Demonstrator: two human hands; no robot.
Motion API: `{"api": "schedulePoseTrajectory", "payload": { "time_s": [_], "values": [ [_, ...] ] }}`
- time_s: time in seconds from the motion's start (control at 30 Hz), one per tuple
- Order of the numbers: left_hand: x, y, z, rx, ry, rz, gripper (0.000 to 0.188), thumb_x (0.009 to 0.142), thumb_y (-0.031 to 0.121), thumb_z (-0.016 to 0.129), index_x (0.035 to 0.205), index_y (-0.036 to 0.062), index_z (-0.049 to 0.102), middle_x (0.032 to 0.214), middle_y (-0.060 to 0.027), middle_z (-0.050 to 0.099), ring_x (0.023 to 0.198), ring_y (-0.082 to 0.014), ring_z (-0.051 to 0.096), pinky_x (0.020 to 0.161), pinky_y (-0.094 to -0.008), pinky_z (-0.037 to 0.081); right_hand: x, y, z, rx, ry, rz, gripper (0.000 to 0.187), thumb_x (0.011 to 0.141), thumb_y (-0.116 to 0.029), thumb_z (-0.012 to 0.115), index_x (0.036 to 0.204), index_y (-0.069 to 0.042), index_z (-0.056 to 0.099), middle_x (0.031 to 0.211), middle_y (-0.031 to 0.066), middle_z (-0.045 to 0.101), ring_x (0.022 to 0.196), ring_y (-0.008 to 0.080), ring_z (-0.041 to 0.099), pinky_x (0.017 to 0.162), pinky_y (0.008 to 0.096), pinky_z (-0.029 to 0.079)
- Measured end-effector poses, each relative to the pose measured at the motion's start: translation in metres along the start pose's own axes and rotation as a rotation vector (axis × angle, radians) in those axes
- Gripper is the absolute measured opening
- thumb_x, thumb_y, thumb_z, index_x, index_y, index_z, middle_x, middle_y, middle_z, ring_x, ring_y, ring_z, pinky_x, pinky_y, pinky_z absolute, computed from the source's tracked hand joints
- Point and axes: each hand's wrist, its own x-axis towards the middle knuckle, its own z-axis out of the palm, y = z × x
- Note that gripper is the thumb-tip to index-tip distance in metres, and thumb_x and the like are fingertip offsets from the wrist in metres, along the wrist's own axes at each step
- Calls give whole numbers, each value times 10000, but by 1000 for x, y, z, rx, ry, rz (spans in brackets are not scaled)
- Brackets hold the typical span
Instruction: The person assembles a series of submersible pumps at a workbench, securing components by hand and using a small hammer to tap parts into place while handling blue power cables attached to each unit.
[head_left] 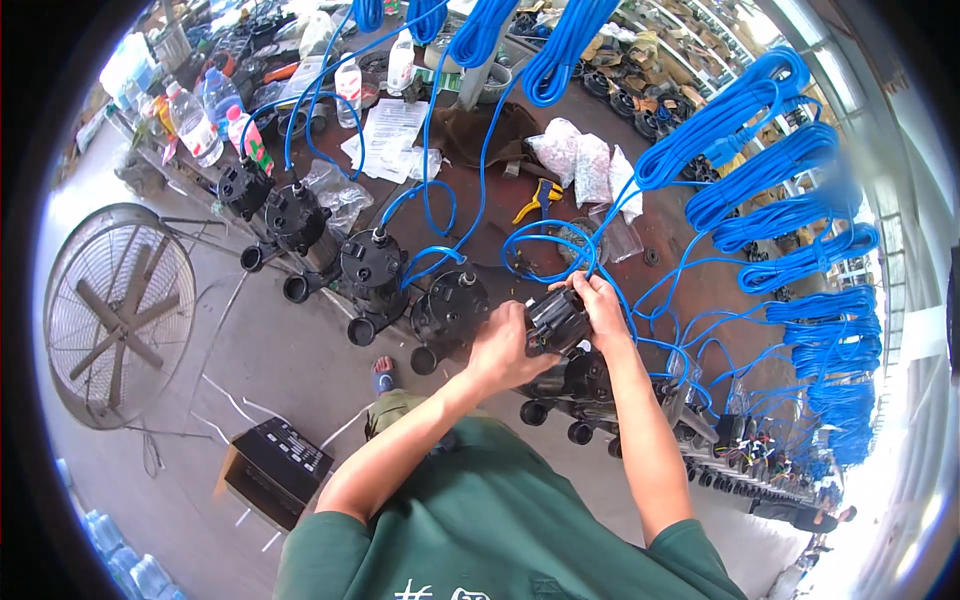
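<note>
In front of my body, both hands hold a black ribbed pump part, with a blue cable running close by. My left hand closes around its left side. My right hand grips the upper right side, with the thumb and fingers near the cable. Below the part, another black pump stands at the bench edge, partly covered by my hands. Just left of my left hand is a black pump with a side outlet, and one more pump stands beyond it.
Blue cable coils hang along the right and far side. On the dark bench lie a yellow-and-blue hand tool, small filled plastic bags and papers. Bottles stand far left. A floor fan and an open carton are left.
</note>
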Motion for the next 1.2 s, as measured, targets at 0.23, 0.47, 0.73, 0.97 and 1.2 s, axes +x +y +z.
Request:
{"api": "schedulePoseTrajectory", "payload": {
  "time_s": [0.23,0.47,0.73,0.97,1.2],
  "values": [
    [-11,-14,19,237,165,96,777,745,266,804,1376,-75,505,1267,-202,579,1092,-384,626,912,-468,536,-11,-1,13,-26,90,5,299,1126,-273,528,1019,-28,662,1041,133,773,860,138,702,793,308,572],
    [-7,-18,35,480,238,3,746,762,205,769,1425,-46,536,1276,-173,550,1000,-336,627,810,-431,565,-15,18,16,-228,102,-190,313,1144,-246,481,1050,1,649,1046,120,778,849,101,673,785,293,559],
    [-15,-19,30,-32,178,-416,865,743,5,713,1560,127,457,1267,-191,652,1114,-427,662,941,-489,560,-37,20,34,-603,161,-401,330,1140,-244,482,1055,6,679,990,76,784,857,132,667,792,310,522],
    [-35,-65,33,-514,95,-220,841,773,158,785,1545,47,471,1286,-225,666,1097,-414,687,935,-492,561,-40,27,38,-561,184,-483,320,1136,-223,483,1052,13,681,987,79,779,837,149,668,789,312,524],
    [-34,-39,35,-256,280,-248,657,758,52,674,1409,43,587,1235,-232,677,1063,-432,683,914,-492,562,-49,22,49,-670,200,-477,279,1137,-200,487,1031,15,630,995,100,778,858,142,670,800,300,527]
  ]
}}
